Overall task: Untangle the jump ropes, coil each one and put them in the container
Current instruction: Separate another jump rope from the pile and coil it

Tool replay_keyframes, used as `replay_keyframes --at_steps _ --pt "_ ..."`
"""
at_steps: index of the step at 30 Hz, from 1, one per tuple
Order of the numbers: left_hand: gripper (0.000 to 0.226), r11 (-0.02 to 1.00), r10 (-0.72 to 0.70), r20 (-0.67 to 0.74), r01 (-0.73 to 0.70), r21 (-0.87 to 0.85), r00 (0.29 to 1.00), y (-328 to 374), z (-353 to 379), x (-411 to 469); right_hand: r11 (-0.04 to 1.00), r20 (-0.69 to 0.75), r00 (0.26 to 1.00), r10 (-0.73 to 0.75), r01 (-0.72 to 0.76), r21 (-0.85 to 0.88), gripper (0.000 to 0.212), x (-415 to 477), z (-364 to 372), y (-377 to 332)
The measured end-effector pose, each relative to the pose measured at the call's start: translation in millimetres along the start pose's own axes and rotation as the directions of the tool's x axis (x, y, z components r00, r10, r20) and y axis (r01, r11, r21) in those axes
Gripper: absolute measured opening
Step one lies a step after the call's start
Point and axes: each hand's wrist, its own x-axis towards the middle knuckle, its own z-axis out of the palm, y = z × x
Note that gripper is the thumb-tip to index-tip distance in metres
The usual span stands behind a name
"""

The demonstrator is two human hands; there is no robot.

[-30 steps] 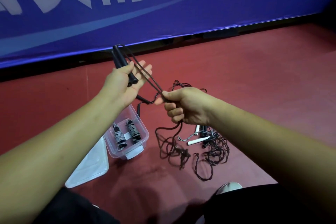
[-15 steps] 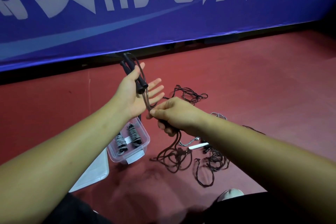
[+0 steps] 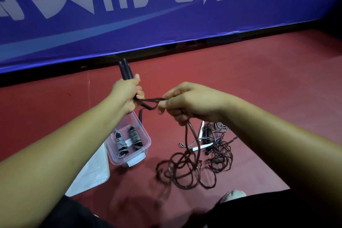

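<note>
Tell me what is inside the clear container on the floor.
Two coiled jump ropes lie side by side in the container: a grey-corded rope and a darker rope. The left forearm covers the container's far corner, so anything there cannot be seen.

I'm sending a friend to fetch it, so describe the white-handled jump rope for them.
On the red floor below the blue banner, look right of the clear container at the tangled pile. The white-handled jump rope lies in it; its two slim white handles stand out from the black handle and dark cords around them.
</note>
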Motion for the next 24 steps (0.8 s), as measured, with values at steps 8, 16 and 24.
replay_keyframes --at_steps 8,16,24 --pt "0.008 0.835 -0.173 0.105 0.089 0.543 0.979 -7.1 -7.3 -10.5 0.981 -0.051 0.997 -0.051 0.06 0.185 0.017 -4.4 -28.7 0.8" --pt "0.003 0.748 -0.444 0.313 0.155 0.645 0.84 -12.9 1.7 -31.4 0.988 -0.252 0.965 -0.073 0.105 0.113 0.016 -1.2 -62.2 12.3" --pt "0.07 0.828 -0.446 0.494 0.135 0.544 0.747 -4.6 11.7 -48.4 0.992 -0.409 0.904 -0.124 0.107 -0.065 0.017 -3.5 -75.8 18.3"
